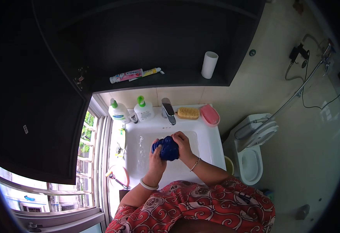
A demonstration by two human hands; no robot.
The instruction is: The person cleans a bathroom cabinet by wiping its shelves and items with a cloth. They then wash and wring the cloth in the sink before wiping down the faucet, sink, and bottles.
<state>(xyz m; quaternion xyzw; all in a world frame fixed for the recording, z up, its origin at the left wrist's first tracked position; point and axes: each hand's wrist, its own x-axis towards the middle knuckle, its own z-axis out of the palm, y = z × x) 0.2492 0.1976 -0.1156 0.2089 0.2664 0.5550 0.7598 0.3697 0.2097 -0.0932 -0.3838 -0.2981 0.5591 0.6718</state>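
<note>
A dark blue, crumpled cloth (170,149) is bunched between both hands above the white sink (212,149); it looks wet and shiny. My left hand (156,158) grips its left side, with the thumb lying over the front. On the right, my right hand (183,145) closes its fingers round the upper edge. The far fingers of both hands are partly hidden behind the bundle. Just beyond them stands the faucet (168,111), and some water shows in the basin.
Two pump bottles (144,110) and a small tube stand at the sink's back left. A brush (188,113) and a pink soap box (209,115) lie at its back right. An open dark cabinet (166,80) overhangs the back. The toilet (251,165) is at right, a window at left.
</note>
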